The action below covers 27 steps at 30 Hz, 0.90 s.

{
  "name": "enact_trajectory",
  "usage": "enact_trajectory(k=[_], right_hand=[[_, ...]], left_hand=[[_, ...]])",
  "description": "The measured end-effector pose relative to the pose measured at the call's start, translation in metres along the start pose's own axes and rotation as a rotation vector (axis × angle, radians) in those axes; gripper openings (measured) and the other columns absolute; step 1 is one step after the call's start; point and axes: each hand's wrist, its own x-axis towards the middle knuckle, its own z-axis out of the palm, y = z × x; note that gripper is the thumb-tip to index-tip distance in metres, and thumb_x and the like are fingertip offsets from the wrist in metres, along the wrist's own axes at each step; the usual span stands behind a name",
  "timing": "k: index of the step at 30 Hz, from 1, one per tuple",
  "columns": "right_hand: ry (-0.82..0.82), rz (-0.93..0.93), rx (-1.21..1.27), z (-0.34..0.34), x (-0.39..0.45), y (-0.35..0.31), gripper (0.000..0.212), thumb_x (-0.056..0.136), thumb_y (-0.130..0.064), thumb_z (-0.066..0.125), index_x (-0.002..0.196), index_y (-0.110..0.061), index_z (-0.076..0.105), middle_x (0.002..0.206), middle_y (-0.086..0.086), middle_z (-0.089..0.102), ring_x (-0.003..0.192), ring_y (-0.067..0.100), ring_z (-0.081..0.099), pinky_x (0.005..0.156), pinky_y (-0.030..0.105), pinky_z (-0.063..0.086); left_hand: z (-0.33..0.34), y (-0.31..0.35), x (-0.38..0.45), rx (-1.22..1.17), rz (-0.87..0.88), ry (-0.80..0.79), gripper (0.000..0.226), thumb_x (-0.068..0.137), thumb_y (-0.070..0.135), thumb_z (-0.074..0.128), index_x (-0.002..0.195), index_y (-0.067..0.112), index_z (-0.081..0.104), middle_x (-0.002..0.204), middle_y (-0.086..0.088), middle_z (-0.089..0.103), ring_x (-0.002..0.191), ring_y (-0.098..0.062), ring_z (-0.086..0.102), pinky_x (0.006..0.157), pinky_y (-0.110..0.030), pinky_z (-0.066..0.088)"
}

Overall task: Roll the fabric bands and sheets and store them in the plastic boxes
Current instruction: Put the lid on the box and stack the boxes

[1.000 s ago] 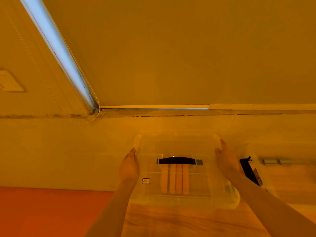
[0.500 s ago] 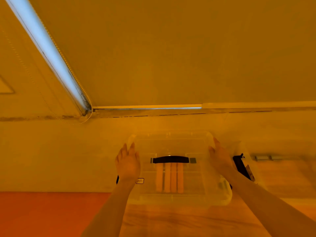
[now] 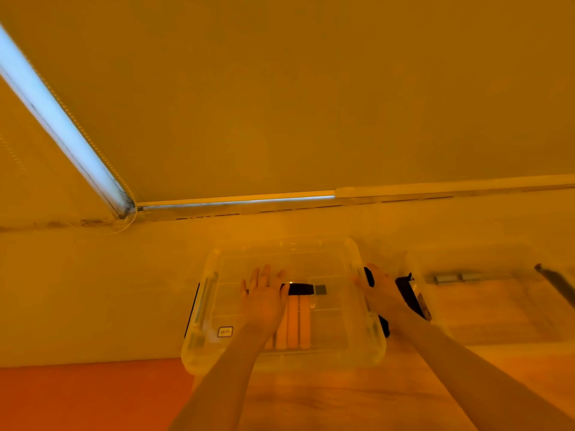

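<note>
Box [image 3: 329,337], clear plastic, lidded, on a wooden tabletop [image 3: 342,396] near its far edge, against a pale wall. Lid [image 3: 329,269] transparent, ribbed, with a black handle [image 3: 300,289] across its middle and a small grey square just right of the handle. Small label [image 3: 225,331] at the lid's near-left corner.

Contents: rolled bands [image 3: 294,325], pale orange, lying side by side lengthwise under the lid, just below the handle. At least three show; more may be hidden by the left wrist.

Left hand [image 3: 264,298]: flat on the lid, fingers straight and spread, palm over the handle's left end and the left part of the rolls. Grip apart, pressing, closed around nothing.

Right hand [image 3: 381,290]: at the box's right edge, fingers extended along the rim, touching the lid side. Grip apart as far as shown; fingertips partly blurred.

Latches: a black one [image 3: 378,306] on the right side beside the right hand, a dark one along the left side [image 3: 191,309].

Second box [image 3: 435,265], clear, just right of the first, with a black item [image 3: 410,297] at its near-left wall; nature unclear.

Orange surface [image 3: 87,396] at lower left beside the tabletop.
</note>
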Motion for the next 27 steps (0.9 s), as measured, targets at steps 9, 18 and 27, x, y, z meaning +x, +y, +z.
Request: enact_trajectory(k=[9, 18, 27], right_hand=[[0.113, 0.015, -0.153, -0.009, -0.036, -0.06, 0.07, 0.09, -0.04, 0.061, 0.147, -0.015, 0.03, 0.139, 0.009, 0.047, 0.126, 0.028, 0.048, 0.097, 0.042, 0.047], [0.106, 0.077, -0.085, -0.007, -0.023, -0.06, 0.057, 0.088, -0.027, 0.063, 0.136, -0.006, 0.04, 0.129, 0.014, 0.047, 0.111, 0.029, 0.053, 0.086, 0.038, 0.05], [0.068, 0.083, -0.01, -0.005, -0.021, -0.075, 0.049, 0.098, -0.025, 0.049, 0.141, -0.007, 0.032, 0.129, 0.015, 0.051, 0.109, 0.031, 0.056, 0.078, 0.031, 0.042]], left_hand=[[0.009, 0.0, 0.002, 0.01, -0.012, 0.038, 0.052, 0.099, 0.051, 0.007, 0.149, 0.038, 0.012, 0.16, -0.001, 0.002, 0.147, -0.023, -0.004, 0.118, -0.048, -0.002], [0.013, -0.002, 0.004, 0.004, -0.015, 0.079, 0.116, 0.054, 0.062, -0.051, 0.149, 0.039, 0.013, 0.16, 0.0, 0.004, 0.147, -0.022, -0.002, 0.117, -0.047, -0.001], [0.008, 0.002, 0.001, 0.017, -0.014, 0.067, 0.088, 0.072, 0.058, -0.027, 0.149, 0.039, 0.012, 0.16, 0.001, 0.002, 0.147, -0.022, -0.004, 0.118, -0.048, -0.001]])
